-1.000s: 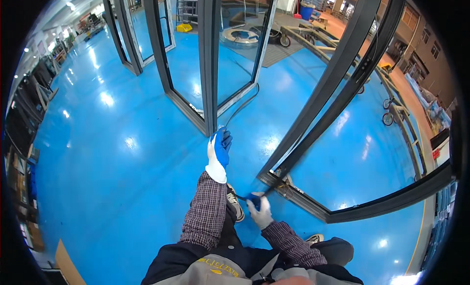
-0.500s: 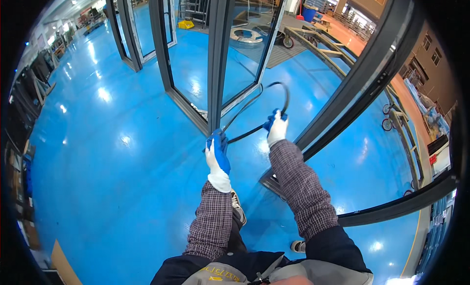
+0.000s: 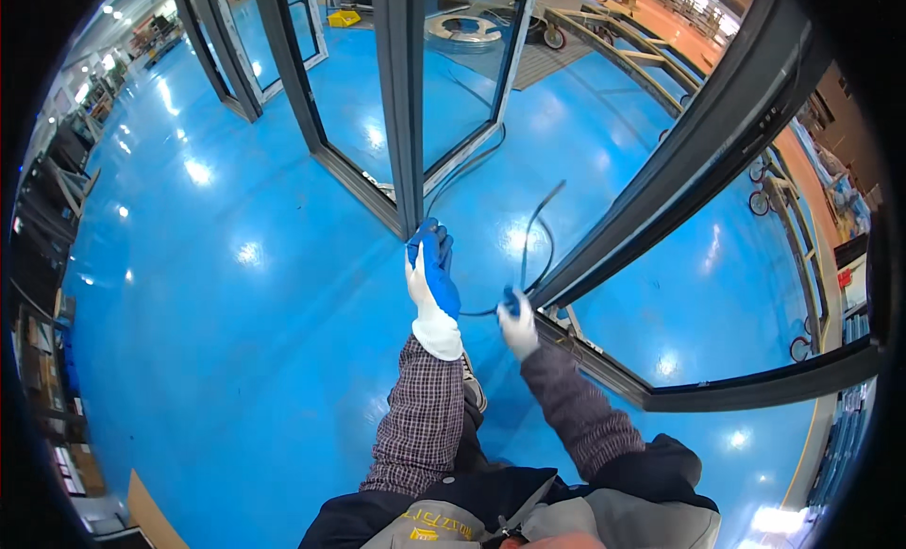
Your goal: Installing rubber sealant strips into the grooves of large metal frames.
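Note:
My left hand (image 3: pixel 435 277), in a white glove with blue coating, is at the foot of a dark upright frame post (image 3: pixel 404 153). Its fingers are closed round a thin black rubber strip, partly hidden behind the hand. Lower and to the right, my right hand (image 3: pixel 516 324), gloved alike and smeared by motion, grips the same rubber strip (image 3: pixel 550 242). From there the strip loops upward, its loose end in the air. Another stretch of black strip runs from my left fingertips along the glazed panel's lower edge.
A large dark frame (image 3: pixel 661 186) slants close by on my right, its lower corner near my right forearm. More glazed frames (image 3: pixel 222 54) stand at the far left. Wheeled trolleys (image 3: pixel 788 238), a coil (image 3: pixel 462 28) and a yellow bin (image 3: pixel 343 19) are farther off on the blue floor.
My right hand has come down and nearer to me, bringing the strip along; its loop now stands above that hand. My left hand stays at the post's foot. The view has shifted slightly.

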Available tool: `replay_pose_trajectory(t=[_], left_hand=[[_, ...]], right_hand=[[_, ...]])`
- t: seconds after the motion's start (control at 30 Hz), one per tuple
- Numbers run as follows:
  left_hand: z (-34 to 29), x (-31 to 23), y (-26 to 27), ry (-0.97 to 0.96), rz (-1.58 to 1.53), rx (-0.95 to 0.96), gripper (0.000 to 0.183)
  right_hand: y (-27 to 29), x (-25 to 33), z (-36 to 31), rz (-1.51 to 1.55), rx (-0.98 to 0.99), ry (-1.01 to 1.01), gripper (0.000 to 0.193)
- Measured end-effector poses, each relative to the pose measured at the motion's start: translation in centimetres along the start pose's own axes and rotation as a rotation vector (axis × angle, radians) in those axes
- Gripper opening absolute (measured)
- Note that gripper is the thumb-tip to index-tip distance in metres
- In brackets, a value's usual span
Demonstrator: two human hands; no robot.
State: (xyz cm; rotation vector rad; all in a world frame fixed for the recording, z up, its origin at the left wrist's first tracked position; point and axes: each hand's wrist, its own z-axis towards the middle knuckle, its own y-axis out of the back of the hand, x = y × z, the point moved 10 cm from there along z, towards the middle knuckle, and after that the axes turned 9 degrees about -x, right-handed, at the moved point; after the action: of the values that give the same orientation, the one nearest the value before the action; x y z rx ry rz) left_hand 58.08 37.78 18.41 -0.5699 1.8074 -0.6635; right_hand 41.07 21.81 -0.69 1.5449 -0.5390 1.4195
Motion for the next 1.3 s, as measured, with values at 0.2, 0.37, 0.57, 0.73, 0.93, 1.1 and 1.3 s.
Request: replay_pose_trajectory(t=[0.2,0.37,0.57,0.73,0.93,1.1,1.3], left_hand=[[-0.3,0.0,0.3,0.025,0.035,0.030,0.034],[-2.4,1.8,-2.0,0.093,0.077,0.075,0.035],[-4.2,3.9,-4.3,0.135,0.097,0.132,0.032],[-4.9,6.9,-5.6,0.179,0.150,0.184,0.037],[-4.0,11.0,-5.5,0.211,0.241,0.354,0.040],[-9.4,11.4,-9.2,0.070,0.608,0.575,0.043],[-16.3,13.6,-10.4,-0.333,1.213,0.910,0.043]], right_hand=[[10.1,-13.6,-20.7,-0.032,0.099,-0.812,0.035],[20.2,-18.7,-29.5,-0.268,0.209,-1.281,0.018],[19.8,-18.6,-30.0,-0.209,0.236,-1.210,0.016],[13.3,-17.0,-28.6,-0.172,0.376,-1.058,0.021],[10.7,-13.7,-30.4,-0.214,0.566,-0.976,0.025],[15.4,-16.5,-28.6,0.030,0.194,-1.000,0.023],[21.5,1.8,-17.1,0.593,-0.331,-0.568,0.023]])
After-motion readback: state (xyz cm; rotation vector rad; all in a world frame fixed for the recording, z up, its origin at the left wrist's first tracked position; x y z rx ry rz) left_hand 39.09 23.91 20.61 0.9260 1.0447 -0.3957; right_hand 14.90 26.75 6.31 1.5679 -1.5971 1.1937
